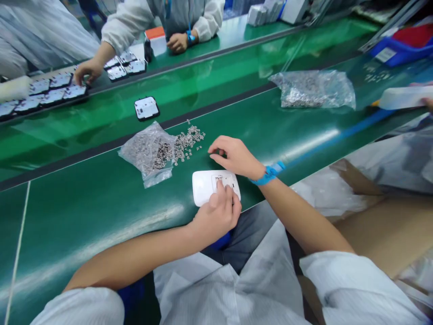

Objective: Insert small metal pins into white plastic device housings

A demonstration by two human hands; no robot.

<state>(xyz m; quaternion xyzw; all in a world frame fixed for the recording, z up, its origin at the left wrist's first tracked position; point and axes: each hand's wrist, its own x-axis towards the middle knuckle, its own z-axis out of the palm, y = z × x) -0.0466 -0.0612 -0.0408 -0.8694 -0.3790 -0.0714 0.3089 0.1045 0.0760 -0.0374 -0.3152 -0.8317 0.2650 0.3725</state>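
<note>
Surface: green conveyor bench (84,212), glossy, with a second green lane beyond a dark divider at 12 o'clock.
Left hand: left hand (218,214) rests on the white plastic housing (203,187) at the near bench edge, fingers curled, thumb pressing near its small recessed opening; the grip is narrow and holds the housing down.
Right hand: right hand (233,155), blue wrist strap (270,174) on it, hovers at 1 o'clock from the housing, fingers pinched close; whether a part sits between them I cannot tell.
Parts: loose small metal pieces (187,140) lie at 11 o'clock from the housing, spilling from a clear bag (149,151) just beside them.
Elsewhere: a second parts bag (314,88) at 2 o'clock, well apart; a dark-framed unit (146,108) on the far lane; another person's hand (86,70) on a row of the same units.
Risk: the housing overhangs the bench edge slightly, so a hard press could likely tip it off; a sweeping wrist could scatter the loose pieces.
</note>
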